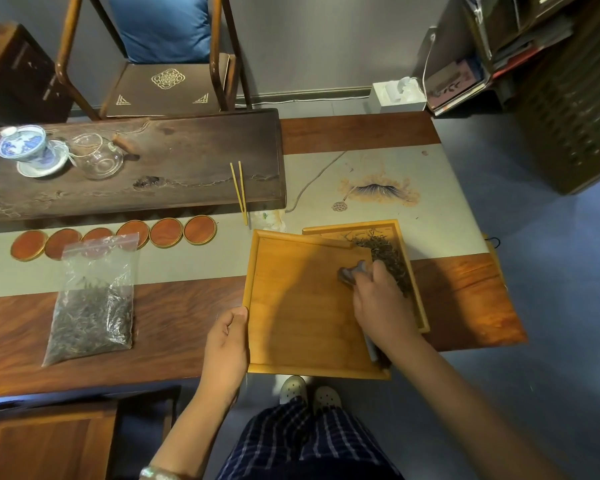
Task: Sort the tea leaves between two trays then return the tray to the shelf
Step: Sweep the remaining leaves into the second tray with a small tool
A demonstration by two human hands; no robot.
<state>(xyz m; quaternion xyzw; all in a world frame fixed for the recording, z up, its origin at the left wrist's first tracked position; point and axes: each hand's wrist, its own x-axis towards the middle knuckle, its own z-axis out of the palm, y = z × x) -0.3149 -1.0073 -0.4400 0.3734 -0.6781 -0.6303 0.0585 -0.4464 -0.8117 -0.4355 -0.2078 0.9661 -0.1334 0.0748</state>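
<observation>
Fingers of the right hand clamp a brush; left hand grips the near tray. Leaves just beyond could spill if it tips.

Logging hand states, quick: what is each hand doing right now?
Left hand: grips the near tray by its left edge.
Right hand: holds a dark brush beside the tea leaves.

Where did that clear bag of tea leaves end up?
The plastic bag lies flat at the table's left, just below the row of round coasters, well left of the wooden trays.
</observation>
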